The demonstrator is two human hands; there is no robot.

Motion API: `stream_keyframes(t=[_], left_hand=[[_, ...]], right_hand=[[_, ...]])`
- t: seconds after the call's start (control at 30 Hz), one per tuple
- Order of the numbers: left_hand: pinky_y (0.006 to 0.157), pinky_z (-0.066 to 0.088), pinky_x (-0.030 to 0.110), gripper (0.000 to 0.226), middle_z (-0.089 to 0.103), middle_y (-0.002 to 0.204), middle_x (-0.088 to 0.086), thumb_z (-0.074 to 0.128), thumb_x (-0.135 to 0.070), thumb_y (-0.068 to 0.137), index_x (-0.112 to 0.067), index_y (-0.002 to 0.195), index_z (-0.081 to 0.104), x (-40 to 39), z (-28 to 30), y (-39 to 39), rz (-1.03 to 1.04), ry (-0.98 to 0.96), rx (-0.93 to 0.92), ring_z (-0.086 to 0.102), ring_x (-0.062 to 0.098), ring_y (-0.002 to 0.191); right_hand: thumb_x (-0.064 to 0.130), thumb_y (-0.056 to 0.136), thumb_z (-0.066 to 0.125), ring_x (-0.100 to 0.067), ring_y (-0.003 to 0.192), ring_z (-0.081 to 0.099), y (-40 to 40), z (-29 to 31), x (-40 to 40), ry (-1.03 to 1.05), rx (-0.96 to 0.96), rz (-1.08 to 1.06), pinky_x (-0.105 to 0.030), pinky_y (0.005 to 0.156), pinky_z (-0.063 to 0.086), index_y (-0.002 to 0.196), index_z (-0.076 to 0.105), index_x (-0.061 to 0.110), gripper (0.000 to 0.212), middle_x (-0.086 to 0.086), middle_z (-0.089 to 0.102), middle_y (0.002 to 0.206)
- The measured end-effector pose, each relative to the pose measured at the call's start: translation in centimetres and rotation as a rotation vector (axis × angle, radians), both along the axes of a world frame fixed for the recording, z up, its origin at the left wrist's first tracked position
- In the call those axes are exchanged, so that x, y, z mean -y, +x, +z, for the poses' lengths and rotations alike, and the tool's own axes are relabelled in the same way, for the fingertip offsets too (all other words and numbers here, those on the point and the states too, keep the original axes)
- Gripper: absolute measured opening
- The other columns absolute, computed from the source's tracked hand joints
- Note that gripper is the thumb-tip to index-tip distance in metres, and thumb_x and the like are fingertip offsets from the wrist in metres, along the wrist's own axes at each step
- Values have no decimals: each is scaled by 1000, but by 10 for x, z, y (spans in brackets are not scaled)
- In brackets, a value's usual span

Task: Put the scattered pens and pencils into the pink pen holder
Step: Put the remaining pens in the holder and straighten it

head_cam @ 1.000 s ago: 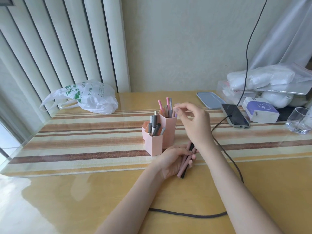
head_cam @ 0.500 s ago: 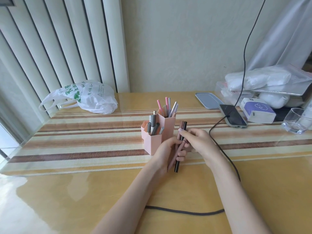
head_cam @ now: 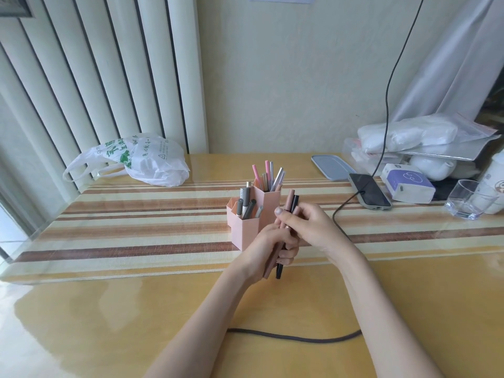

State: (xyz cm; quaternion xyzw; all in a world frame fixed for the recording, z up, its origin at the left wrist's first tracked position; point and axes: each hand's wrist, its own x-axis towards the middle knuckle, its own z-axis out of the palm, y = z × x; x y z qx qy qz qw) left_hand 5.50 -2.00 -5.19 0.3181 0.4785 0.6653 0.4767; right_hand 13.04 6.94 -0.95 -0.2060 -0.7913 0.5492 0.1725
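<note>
Since a second earlier, when the right hand (head_cam: 308, 227) hovered over the tall compartment, it had dropped back to meet the left hand (head_cam: 270, 249), and both now closed on the same small bundle of pens.

Nearest, below the grip, a dark cable (head_cam: 294, 336) lay curved across the yellow table (head_cam: 109, 323). The left hand wrapped the lower half of a brown pen (head_cam: 270, 266) and a black pen (head_cam: 279, 270), whose ends poked out beneath its fingers. The right hand pinched the upper shafts, thumb on top; the tips of both pens rose just above it, tilted slightly right.

Touching or just behind the left hand's knuckles stood the pink pen holder (head_cam: 245, 230), its low front cells holding grey pens and its tall rear cell pink and silver ones.

Farther out, right of the grip, a phone (head_cam: 369, 193) lay plugged in, with a glass (head_cam: 469, 199) beyond it. Far left of the grip sat a white plastic bag (head_cam: 152, 159).
</note>
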Motion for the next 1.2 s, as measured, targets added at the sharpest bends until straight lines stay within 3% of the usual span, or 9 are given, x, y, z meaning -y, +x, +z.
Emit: stream_keyframes(t=[0.17,0.33,0.43,0.57,0.67,0.77,0.9,1.03,1.2], left_hand=[[52,43,26,7,51,58,3,49,-11,71,-8,66,51,0,1,9,166,54,-172,47,16,53],[53,39,29,33,53,60,6,48,-26,82,-1,92,67,8,-3,11,716,205,-1162,46,18,56],[45,43,26,35,62,59,2,46,-24,89,-3,95,74,21,3,-3,1050,367,-1359,51,14,50],[59,39,22,30,57,69,-5,42,-23,87,-8,89,67,34,15,-20,1355,237,-1035,51,12,67],[70,40,16,21,58,80,-11,42,-28,83,-21,91,60,37,12,-37,1182,35,-635,54,8,81],[51,43,20,23,61,72,-1,44,-18,87,-16,75,63,37,4,-52,960,-60,-324,56,9,60],[52,43,30,27,54,65,1,49,-19,91,-21,67,59,34,-4,-55,911,-151,-414,50,15,60],[55,44,34,27,54,66,7,49,-26,89,-21,64,56,33,-6,-58,902,-144,-426,49,19,62],[61,45,37,25,57,68,1,46,-38,85,-26,63,52,31,-13,-59,863,-183,-441,51,16,62]], right_hand=[[34,92,58,-15,43,53,-4,-3,3,128,-189,-124,-31,46,47,64,52,13,35,6,55,48],[27,95,53,-2,50,55,-9,18,-2,110,-505,-339,-17,56,43,63,51,8,37,2,55,54],[31,95,51,-2,48,50,-16,33,-5,-3,-646,-421,-20,54,41,64,52,15,35,5,52,55],[30,94,54,-4,57,58,-37,36,-2,0,-740,-575,-24,57,47,68,53,16,30,5,61,65],[29,92,58,-8,60,62,-54,26,4,143,-699,-570,-19,58,47,70,57,7,31,2,65,66],[27,91,60,-4,51,52,-67,13,11,276,-637,-561,-14,51,37,62,51,12,34,0,56,55],[27,89,63,-7,45,46,-72,2,19,455,-517,-449,-16,46,28,56,33,31,45,10,41,48],[34,88,61,-21,54,48,-72,4,20,653,-214,-326,-24,47,28,57,41,19,40,6,44,50],[50,86,56,-17,77,56,-66,15,21,661,-134,-191,-32,59,44,111,57,29,32,9,53,67]])
